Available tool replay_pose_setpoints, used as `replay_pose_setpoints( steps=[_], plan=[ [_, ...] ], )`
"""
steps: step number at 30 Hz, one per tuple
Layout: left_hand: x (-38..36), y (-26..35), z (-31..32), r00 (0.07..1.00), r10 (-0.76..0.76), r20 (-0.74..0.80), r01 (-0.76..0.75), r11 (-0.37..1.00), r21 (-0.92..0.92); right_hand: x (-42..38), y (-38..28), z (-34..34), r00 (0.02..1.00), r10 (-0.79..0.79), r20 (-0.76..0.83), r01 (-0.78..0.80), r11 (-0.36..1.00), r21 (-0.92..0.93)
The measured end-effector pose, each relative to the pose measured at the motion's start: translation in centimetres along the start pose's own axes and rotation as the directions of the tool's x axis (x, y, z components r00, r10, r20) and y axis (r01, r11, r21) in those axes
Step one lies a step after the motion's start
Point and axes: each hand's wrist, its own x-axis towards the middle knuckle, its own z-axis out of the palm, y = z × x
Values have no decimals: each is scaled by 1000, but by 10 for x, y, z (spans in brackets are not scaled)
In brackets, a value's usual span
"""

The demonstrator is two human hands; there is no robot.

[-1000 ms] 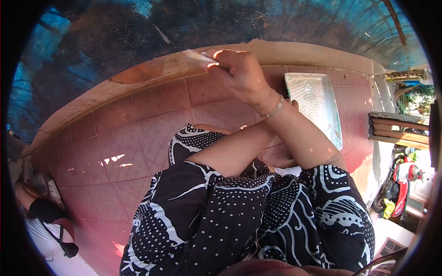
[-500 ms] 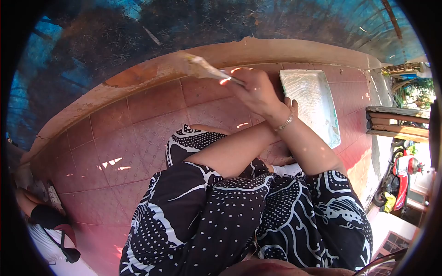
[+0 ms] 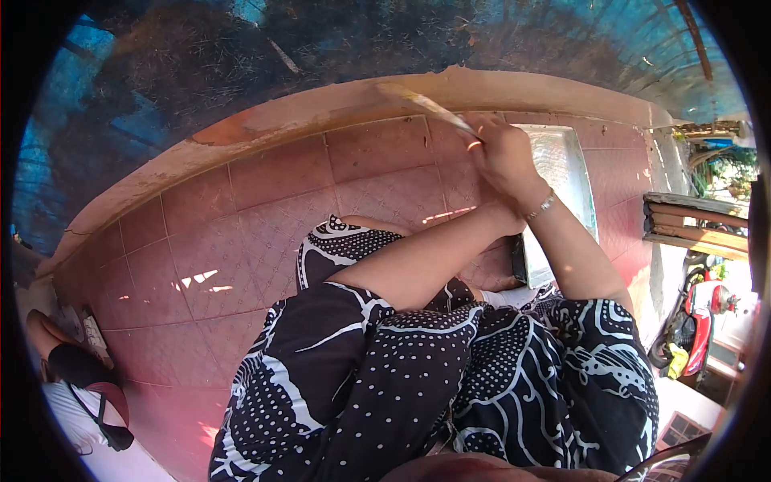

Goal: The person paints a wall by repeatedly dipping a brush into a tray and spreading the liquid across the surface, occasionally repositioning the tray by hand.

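Head view shows our right hand closed around the handle of a brush, a little above the middle of the frame. We hold the handle near its back part, it seems so that the bristles stay free and the fingers do not come near to the wall. The brush points to the upper left, and its tip lies over the pale band at the foot of this wall; whether it touches there, we are not able to say.

Our left hand is mostly covered by the right wrist, so its fingers are hidden and we cannot say if they are apart or together. The left forearm crosses below the right one, just above the patterned cloth on our lap, perhaps for support while we sit low.

Right of the centre, a pale tray lies on the red tiled floor, partly behind our right hand and forearm. We judge that it is placed so close because the right arm can reach it without our rising.
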Motion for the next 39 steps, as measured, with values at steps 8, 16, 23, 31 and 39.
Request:
replay_pose_setpoints(
  steps=[8, 16, 23, 31, 39],
  plan=[
    [1, 25, -2, 965, -236, -117, 262, 819, 510, 43, -77, 27, 939, -341, 50, 337, 939, 69],
    [-1, -8, 13, 902, 142, -407, 172, 747, 642, 70, -52, 52, 930, -297, 219, 316, 947, -58],
    [17, -9, 33, 995, -69, -65, 75, 993, 87, -18, 22, -21, 1000, -12, 10, 14, 964, -267],
    [-9, 27, -9, 976, -167, -141, 216, 833, 509, 42, -85, 22, 898, -422, 127, 424, 905, 11],
    [-4, 10, -4, 965, -181, -189, 242, 894, 378, 85, -109, 86, 835, -467, 290, 470, 880, 65]
  ],
)
